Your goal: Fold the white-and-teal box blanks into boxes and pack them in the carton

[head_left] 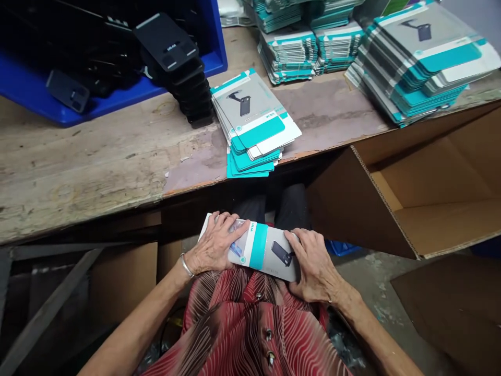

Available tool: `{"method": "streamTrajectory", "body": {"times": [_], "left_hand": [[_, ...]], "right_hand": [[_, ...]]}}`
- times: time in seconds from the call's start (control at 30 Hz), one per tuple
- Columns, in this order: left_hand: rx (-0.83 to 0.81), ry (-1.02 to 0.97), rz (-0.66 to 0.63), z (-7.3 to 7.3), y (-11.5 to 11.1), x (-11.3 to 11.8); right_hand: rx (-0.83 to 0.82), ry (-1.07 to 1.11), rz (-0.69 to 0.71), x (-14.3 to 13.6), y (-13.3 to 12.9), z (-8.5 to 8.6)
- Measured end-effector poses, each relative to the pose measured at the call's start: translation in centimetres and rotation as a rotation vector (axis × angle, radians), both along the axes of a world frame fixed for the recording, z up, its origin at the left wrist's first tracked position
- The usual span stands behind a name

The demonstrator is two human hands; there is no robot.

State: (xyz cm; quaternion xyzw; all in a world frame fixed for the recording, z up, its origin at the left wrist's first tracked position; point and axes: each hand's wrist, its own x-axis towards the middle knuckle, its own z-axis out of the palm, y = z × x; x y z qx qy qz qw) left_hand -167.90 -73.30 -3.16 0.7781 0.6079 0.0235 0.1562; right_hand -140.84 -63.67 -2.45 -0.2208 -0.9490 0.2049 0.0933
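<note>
A grey, white and teal printed carton (258, 246) lies across my lap, held by both hands. My left hand (213, 245) grips its left end, fingers over the top face. My right hand (315, 266) is wrapped round the right end, the thumb hidden partly below. Beyond them, at the bench edge, a short stack of flat printed cartons (254, 112) overhangs slightly. Left of that stack stands a leaning pile of black phone-holder pieces (168, 47).
A blue bin (136, 96) with black parts is at the back left of the wooden bench (78, 156). Taller stacks of flat cartons (422, 57) and bundled cartons (289, 49) stand at the back. An open cardboard box (442, 183) is at right, below the bench edge.
</note>
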Motion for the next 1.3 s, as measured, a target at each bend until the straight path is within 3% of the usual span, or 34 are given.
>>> {"method": "streamTrajectory", "body": {"times": [0.13, 0.23, 0.37, 0.47, 0.53, 0.67, 0.83, 0.97, 1.13, 1.2, 1.3], "left_hand": [[-0.065, 0.023, -0.045, -0.8, -0.5, 0.4], [-0.114, 0.001, -0.053, -1.3, -0.4, 0.6], [-0.166, -0.04, -0.069, -1.7, 0.2, 0.8], [-0.171, -0.045, -0.084, -1.9, 0.2, 1.1], [-0.157, -0.043, -0.08, -2.1, -0.2, 1.2], [-0.071, -0.025, -0.012, -2.5, -1.9, 1.1], [0.155, 0.036, -0.005, -2.1, -2.5, 1.2], [0.294, 0.063, -0.104, 0.2, 0.5, 2.0], [0.394, 0.094, -0.336, 3.2, 8.1, 4.8], [0.465, 0.051, -0.437, 4.5, 11.7, 7.0], [0.57, -0.091, -0.521, 6.7, 16.8, 11.6]], "right_hand": [[-0.05, 0.098, -0.008, 0.3, -1.3, -2.7], [-0.09, 0.091, -0.038, 0.8, -1.9, -3.7], [-0.358, -0.231, -0.01, -0.6, -0.2, -2.3], [-0.677, -0.478, 0.007, -4.4, 2.2, -1.6], [-0.806, -0.54, 0.02, -7.7, 3.5, -1.9], [-0.843, -0.543, 0.092, -12.7, 4.5, -2.6], [-0.81, -0.482, 0.037, -12.7, 4.9, -0.7], [-0.916, -0.315, -0.188, -9.4, 5.6, 1.2], [-0.992, -0.036, -0.381, -3.2, 8.4, 3.9], [-0.951, -0.011, -0.469, -0.2, 10.0, 6.1], [-0.835, -0.017, -0.608, 4.8, 12.8, 10.7]]}}
